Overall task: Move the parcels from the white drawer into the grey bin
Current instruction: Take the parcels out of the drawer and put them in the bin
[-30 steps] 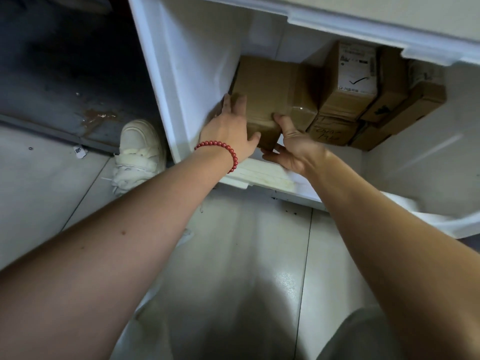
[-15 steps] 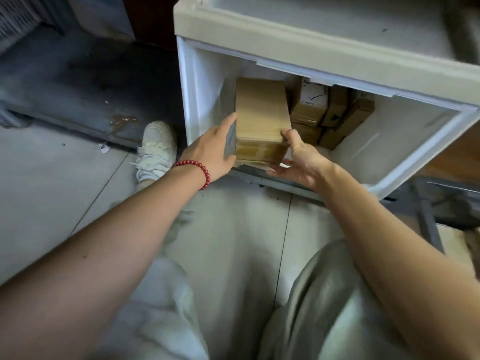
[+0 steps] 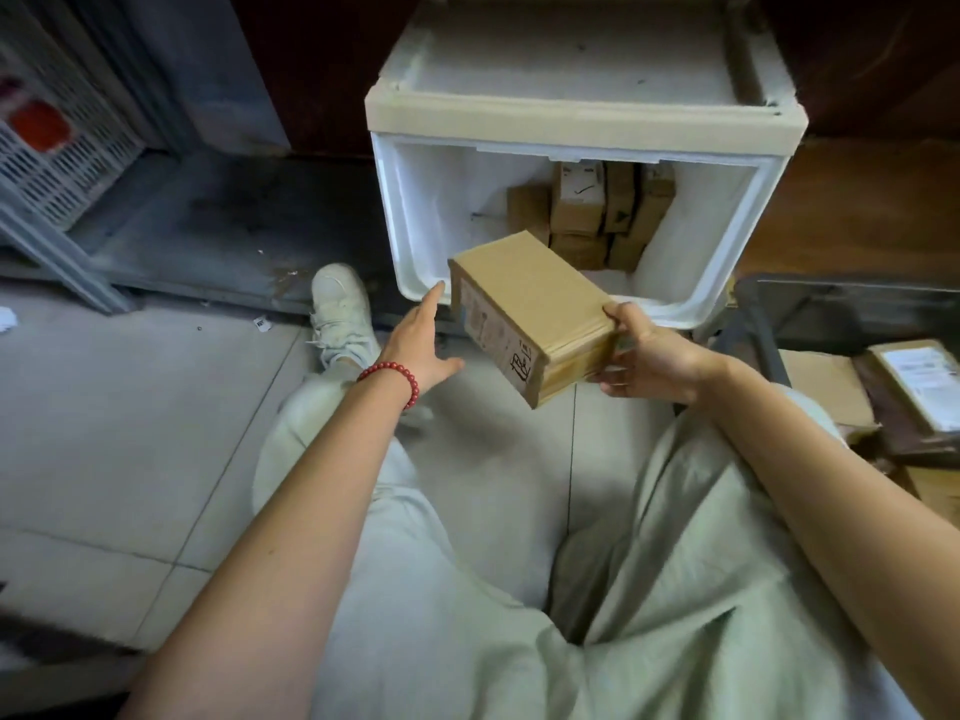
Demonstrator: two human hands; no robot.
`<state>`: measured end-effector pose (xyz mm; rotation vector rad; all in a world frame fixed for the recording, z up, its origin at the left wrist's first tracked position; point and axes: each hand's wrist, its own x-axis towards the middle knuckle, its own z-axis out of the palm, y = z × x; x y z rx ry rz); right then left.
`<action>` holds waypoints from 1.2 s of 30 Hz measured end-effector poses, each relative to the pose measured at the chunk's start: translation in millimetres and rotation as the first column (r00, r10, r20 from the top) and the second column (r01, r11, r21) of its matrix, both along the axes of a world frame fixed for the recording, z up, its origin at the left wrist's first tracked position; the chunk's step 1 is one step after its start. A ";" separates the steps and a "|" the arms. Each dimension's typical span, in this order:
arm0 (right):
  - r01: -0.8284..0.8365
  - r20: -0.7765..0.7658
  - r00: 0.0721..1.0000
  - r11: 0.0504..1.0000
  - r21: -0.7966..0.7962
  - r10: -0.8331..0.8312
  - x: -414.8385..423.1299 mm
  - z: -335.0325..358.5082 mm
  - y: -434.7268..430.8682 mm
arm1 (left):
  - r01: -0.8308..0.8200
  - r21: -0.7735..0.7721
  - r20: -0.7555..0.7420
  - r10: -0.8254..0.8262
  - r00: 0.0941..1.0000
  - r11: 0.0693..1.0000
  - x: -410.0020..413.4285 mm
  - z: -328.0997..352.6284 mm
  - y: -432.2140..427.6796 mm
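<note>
Left hand (image 3: 421, 341) is kept open, fingers straight, just beside brown rectangular cardboard parcel (image 3: 524, 304), which is held in air at white plastic drawer's (image 3: 415, 226) front edge by right hand (image 3: 647, 358) clamped on its near end; judged light, stiff, end-grip adequate.

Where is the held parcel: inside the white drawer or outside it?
Outside. The right hand grips the parcel in front of the white drawer, over the floor.

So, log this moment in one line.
right hand: grips parcel | left hand: open beside parcel | white drawer: other parcels inside
</note>
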<state>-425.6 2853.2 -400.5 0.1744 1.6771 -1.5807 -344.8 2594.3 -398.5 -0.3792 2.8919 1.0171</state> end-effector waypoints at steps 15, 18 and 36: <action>-0.015 -0.060 0.998 0.999 0.043 0.018 1.8 -9.8 1.7 | -0.073 0.232 -0.102 0.099 0.990 0.970 9.4 1.2 6.7; 0.043 -0.115 0.993 0.997 0.057 -0.037 -3.9 -13.9 3.0 | -0.069 0.223 -0.115 0.097 0.989 0.972 6.4 0.5 7.7; 0.036 -0.214 0.977 0.998 0.058 -0.023 -2.6 -18.6 -2.7 | -0.225 0.429 -0.128 0.305 0.944 0.875 -2.7 4.0 14.3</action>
